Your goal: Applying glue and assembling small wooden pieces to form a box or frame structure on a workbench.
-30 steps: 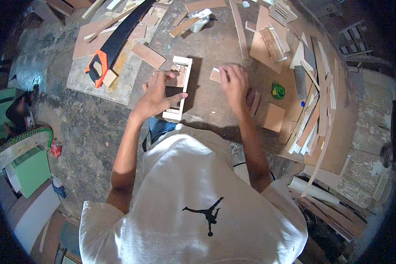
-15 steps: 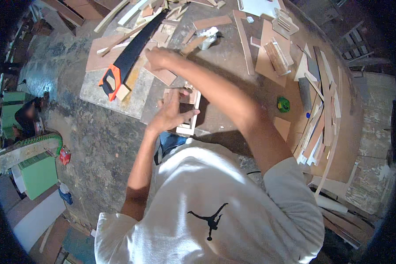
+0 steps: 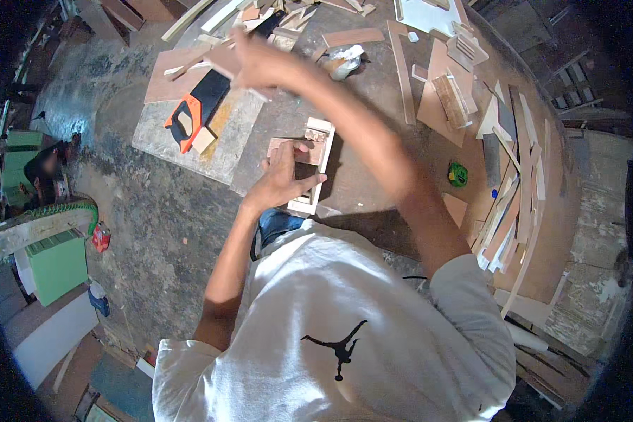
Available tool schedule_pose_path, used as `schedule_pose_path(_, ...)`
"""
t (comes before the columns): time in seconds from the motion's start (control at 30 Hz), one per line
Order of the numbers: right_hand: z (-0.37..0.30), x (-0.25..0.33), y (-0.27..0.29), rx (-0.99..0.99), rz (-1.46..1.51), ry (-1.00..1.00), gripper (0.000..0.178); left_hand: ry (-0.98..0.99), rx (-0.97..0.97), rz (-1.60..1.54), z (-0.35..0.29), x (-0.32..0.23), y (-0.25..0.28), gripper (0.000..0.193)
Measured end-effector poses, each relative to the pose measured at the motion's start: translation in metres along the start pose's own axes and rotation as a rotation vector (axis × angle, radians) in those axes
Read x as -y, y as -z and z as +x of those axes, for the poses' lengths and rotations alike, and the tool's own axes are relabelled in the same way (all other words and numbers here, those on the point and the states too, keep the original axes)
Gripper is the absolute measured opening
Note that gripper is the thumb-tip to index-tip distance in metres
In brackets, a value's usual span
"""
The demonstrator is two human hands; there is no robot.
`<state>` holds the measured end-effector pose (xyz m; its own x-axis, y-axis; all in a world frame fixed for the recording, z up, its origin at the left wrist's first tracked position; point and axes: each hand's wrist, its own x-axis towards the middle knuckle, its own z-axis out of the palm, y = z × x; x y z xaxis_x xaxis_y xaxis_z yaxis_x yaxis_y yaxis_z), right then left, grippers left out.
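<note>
My left hand [image 3: 283,177] grips a small pale wooden frame [image 3: 328,151] at the table's near edge. Its thumb lies on the right rail and its fingers curl over a brown piece at the left side. Farther off, my right hand [image 3: 264,65] is smeared by motion and reaches over the blade of a handsaw. A thin brown wooden board [image 3: 222,60] shows at its fingers and appears held; the exact grip is blurred. The handsaw [image 3: 188,119] has an orange and black handle, and my right hand partly covers its dark blade.
A white-topped container [image 3: 344,62] stands beyond my right forearm. Wood strips [image 3: 517,162] lie piled at the right, near a green tape measure [image 3: 457,174]. More offcuts [image 3: 299,24] litter the far side. A small wood block [image 3: 204,141] rests by the saw handle.
My right hand has moved up and away over the saw blade, and the small board that lay beneath it has moved with it. My left hand stays on the frame.
</note>
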<state>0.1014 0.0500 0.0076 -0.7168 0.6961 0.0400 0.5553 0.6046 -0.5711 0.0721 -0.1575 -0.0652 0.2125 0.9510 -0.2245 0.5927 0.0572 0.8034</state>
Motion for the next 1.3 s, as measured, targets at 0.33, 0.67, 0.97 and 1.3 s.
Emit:
schedule_pose_path(0.33, -0.259, -0.073, 0.054, -0.3, 0.254, -0.179, 0.064, -0.008, 0.051, -0.002, 0.007, 0.002, 0.0, 0.079)
schedule_pose_path(0.67, -0.317, -0.055, -0.071, -0.157, 0.138, -0.321, 0.065, -0.041, 0.025, -0.073, 0.012, 0.004, -0.001, 0.077)
schedule_pose_path(0.97, -0.32, -0.045, -0.072, -0.146, 0.139, -0.263, 0.063, -0.051, 0.038, -0.162, 0.011, -0.002, 0.001, 0.075)
schedule_pose_path(1.3, -0.321, -0.041, -0.072, -0.103, 0.113, -0.284, 0.067, -0.03, 0.055, -0.15, 0.011, -0.004, 0.003, 0.076)
